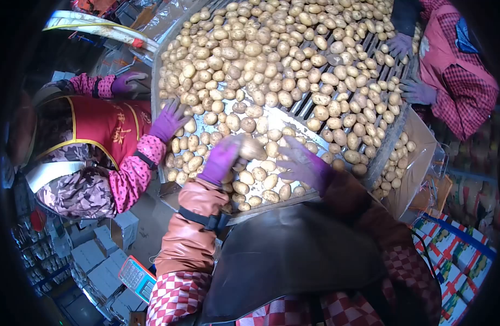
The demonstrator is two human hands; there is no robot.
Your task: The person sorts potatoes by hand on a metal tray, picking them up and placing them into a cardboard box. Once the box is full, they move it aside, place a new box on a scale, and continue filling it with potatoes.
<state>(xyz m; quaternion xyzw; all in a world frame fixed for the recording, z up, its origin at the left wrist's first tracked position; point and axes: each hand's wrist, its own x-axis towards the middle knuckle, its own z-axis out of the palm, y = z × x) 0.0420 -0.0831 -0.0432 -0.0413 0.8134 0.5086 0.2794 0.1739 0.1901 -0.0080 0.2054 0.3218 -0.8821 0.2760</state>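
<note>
My left hand [221,158], in a purple glove, has its fingers closed on a motion-blurred potato [252,148] over the near end of the sorting table. To its right, my right hand [303,164], gloved too, hovers just above the potatoes with its fingers spread and nothing visible in them. Loose potatoes [259,174] lie below and between both hands on a pale metal surface [288,120]. Beyond them, a thick heap of potatoes [222,52] covers the far part of the table.
At the left, a co-worker in a red apron [111,127] has one gloved hand [169,120] on the table's edge. Another co-worker's hands [418,92] reach in from the right. Dark slats [308,103] run between potatoes. A carton of potatoes [418,136] stands right; printed boxes [456,255] are stacked lower right.
</note>
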